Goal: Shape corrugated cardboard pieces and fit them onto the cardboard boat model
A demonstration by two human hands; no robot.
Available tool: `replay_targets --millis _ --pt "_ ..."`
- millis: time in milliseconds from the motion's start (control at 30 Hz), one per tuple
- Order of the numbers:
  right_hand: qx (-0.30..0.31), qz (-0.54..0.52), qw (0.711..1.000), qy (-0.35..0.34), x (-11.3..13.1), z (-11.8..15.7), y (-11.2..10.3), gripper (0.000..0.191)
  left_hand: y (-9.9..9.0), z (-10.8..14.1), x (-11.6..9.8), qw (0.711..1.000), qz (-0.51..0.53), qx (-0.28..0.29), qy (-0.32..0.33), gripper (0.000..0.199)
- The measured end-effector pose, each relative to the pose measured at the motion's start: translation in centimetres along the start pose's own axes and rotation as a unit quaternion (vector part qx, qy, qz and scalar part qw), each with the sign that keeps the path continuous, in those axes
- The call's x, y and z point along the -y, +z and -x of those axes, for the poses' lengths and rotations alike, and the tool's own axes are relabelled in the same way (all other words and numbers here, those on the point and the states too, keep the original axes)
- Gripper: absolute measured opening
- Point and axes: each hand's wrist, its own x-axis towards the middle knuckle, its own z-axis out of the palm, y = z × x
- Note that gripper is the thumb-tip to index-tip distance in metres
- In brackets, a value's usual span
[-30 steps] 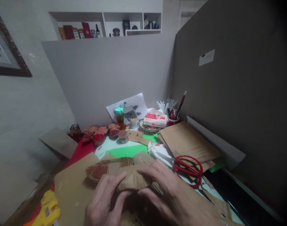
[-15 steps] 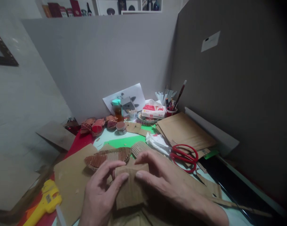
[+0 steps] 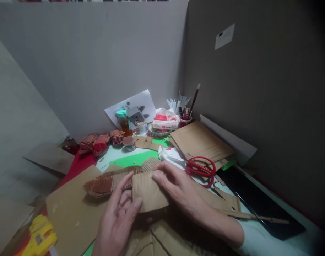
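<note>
A small rectangular piece of brown cardboard (image 3: 149, 193) is held up between my hands. My left hand (image 3: 118, 213) grips its left edge, thumb in front and fingers along the side and behind. The thumb of my right hand (image 3: 174, 185) presses on the top right corner, with its fingers behind the piece. Just beyond, a boat-shaped corrugated cardboard model (image 3: 107, 182), brownish red in part, lies on the table. Below my hands is more cardboard (image 3: 162, 236) with dark lines or cuts on it.
Red-handled scissors (image 3: 201, 171) lie right of my right hand, near stacked cardboard sheets (image 3: 202, 140). A yellow glue gun (image 3: 41, 236) is at the lower left. Farther back stand a jar with a turquoise lid (image 3: 124, 122), a tissue pack (image 3: 166, 121) and a pen cup (image 3: 185, 121).
The cardboard piece has been raised and tilted, and my left thumb has slid from its top edge to its lower left. My view has shifted right and down.
</note>
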Motion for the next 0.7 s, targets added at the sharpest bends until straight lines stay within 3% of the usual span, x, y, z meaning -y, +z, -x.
replay_targets --millis 200,467,700 --pt "-0.011 -0.032 0.999 0.021 -0.4 0.3 0.5 0.020 0.3 0.2 -0.3 0.999 -0.006 -0.022 0.025 0.050" --pt "-0.016 -0.029 0.999 0.024 -1.1 0.3 0.7 0.020 0.1 0.0 0.1 0.999 0.010 -0.037 -0.005 0.038" --pt "-0.024 0.022 0.999 0.005 -1.5 0.6 0.8 0.026 0.7 -0.1 0.9 0.995 0.067 0.017 -0.074 0.040"
